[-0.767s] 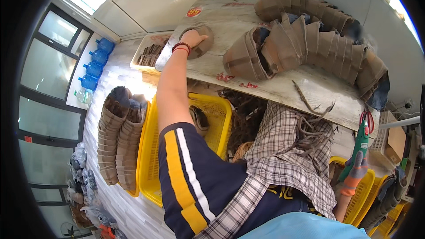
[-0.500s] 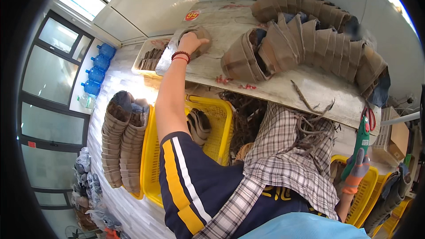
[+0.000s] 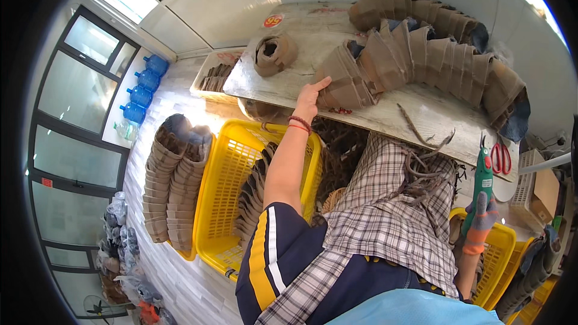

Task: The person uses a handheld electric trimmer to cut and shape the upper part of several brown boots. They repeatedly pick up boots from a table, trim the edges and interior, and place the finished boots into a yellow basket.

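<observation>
My left hand (image 3: 309, 97) is at the near left end of a curved row of nested brown shoe uppers (image 3: 427, 54) on the workbench. Its thumb lies across the endmost shoe upper (image 3: 344, 78), while the other fingers are partly hidden and appear curled at its edge. A single coiled brown shoe upper (image 3: 275, 54) rests by itself farther left on the bench. Low on the right, my right hand (image 3: 481, 219), in a grey and orange glove, is closed around a green handheld power cutter (image 3: 483, 180), its small blades pointing up.
Red-handled scissors (image 3: 501, 157) lie at the workbench's (image 3: 391, 114) right edge. Dark strip offcuts (image 3: 421, 174) hang over my plaid apron. A yellow basket (image 3: 226, 144) holding stacked pieces stands left of me, beside tall stacks of uppers (image 3: 162, 186). Another yellow basket (image 3: 500, 244) is at right.
My left hand has left the single upper on the bench and moved right and nearer, to the end of the row. The green cutter has stayed in my right hand, slightly farther left.
</observation>
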The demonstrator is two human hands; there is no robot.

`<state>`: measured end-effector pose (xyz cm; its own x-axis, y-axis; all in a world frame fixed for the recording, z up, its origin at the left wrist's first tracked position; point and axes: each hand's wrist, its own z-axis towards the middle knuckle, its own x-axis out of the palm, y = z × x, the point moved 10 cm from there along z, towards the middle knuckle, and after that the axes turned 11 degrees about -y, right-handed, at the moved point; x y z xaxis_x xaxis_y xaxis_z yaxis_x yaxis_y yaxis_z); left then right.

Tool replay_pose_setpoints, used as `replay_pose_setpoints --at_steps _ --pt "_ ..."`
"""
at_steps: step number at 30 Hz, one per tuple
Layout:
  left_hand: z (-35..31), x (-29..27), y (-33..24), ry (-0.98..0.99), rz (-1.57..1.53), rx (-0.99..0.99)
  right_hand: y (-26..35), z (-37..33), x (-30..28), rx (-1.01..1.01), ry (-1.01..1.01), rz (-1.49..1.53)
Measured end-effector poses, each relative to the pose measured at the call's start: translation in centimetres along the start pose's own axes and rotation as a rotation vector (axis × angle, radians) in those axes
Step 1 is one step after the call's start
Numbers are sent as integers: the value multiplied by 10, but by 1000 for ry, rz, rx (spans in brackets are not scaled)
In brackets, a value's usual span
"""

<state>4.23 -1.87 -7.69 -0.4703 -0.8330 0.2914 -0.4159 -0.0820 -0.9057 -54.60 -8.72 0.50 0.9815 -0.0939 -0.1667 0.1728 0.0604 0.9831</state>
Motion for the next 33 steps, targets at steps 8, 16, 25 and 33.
replay_pose_setpoints --at_steps 8,16,25,33 --pt "-59 35 -58 -173 312 473 -7 -6 9 9 110 6" --pt "-99 -18 -151 -44 -144 533 12 5 20 -67 185 17" --pt "-157 -11 -174 210 -664 -14 125 -16 49 -759 156 -305" --pt "-185 127 -45 592 -775 -605 119 -20 20 -1134 -61 -414"
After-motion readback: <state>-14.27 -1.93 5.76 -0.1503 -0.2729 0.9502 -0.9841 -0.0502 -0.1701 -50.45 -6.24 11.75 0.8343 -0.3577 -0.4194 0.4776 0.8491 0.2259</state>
